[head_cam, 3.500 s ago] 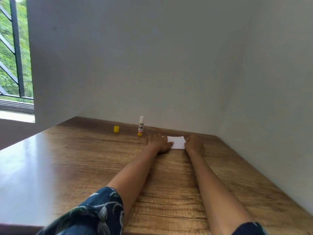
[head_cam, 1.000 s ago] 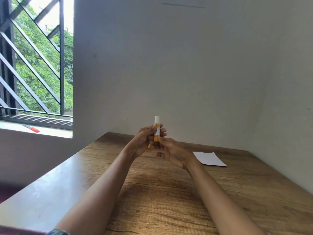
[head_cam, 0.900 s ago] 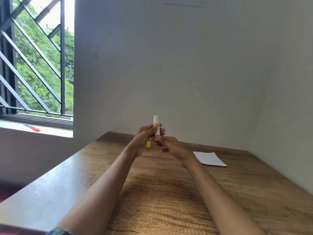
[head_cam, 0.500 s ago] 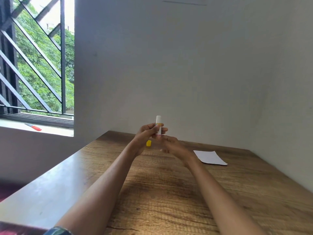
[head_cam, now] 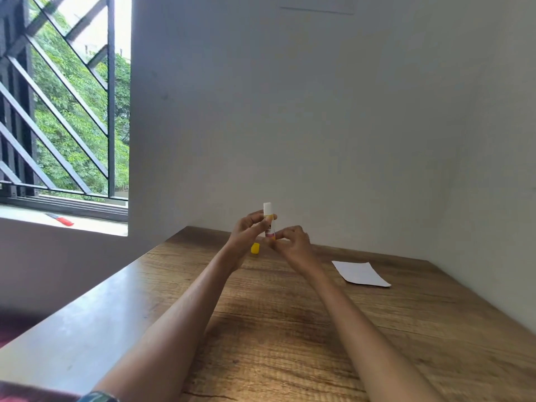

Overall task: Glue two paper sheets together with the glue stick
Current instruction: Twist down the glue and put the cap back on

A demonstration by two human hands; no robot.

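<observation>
I hold the glue stick point(head_cam: 268, 217) upright above the wooden table point(head_cam: 290, 329), its white glue end pointing up. My left hand point(head_cam: 249, 232) grips its body between thumb and fingers. My right hand point(head_cam: 291, 242) pinches the lower end of the stick with curled fingers. The yellow cap point(head_cam: 255, 248) stands on the table just below my left hand, apart from the stick. A white paper sheet point(head_cam: 360, 273) lies flat on the table to the right of my hands; whether it is one sheet or two stacked is not visible.
Grey walls close the table at the back and right. A barred window point(head_cam: 63, 111) is at the left, with a red object point(head_cam: 62, 220) on its sill. The table's left edge runs diagonally toward me.
3.5 s ago both hands pressed the paper flat and the stick stood on the table. Since 1 s ago the stick stays raised, and my right fingers have shifted at its base.
</observation>
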